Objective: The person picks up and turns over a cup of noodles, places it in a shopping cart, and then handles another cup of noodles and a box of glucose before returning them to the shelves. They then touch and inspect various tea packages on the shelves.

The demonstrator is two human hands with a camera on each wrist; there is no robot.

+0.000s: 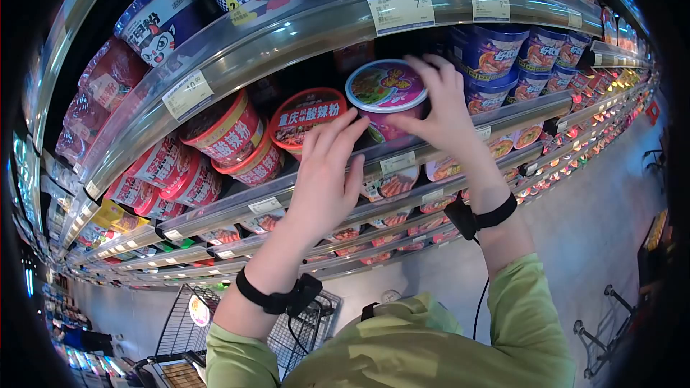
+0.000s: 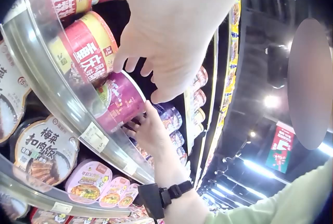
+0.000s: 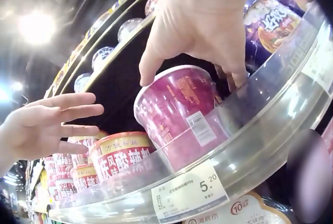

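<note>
A purple cup with a pale blue rim [image 1: 387, 88] stands on the shelf behind the clear front strip. My right hand [image 1: 447, 115] spans it from the right, thumb at the near side and fingers at the far rim; the right wrist view shows this hand [image 3: 200, 34] over the purple cup [image 3: 179, 104]. My left hand [image 1: 320, 183] is at the cup's left, fingers spread and slightly bent. In the right wrist view a gap separates the left hand [image 3: 49, 122] from the cup. A red cup [image 1: 307, 118] sits left of the purple one.
Blue-purple cups [image 1: 496, 54] are stacked on the right, red cups [image 1: 230, 129] on the left. A shelf edge with price tags [image 1: 400, 13] runs above the hands. Below left stands a shopping cart [image 1: 188, 320].
</note>
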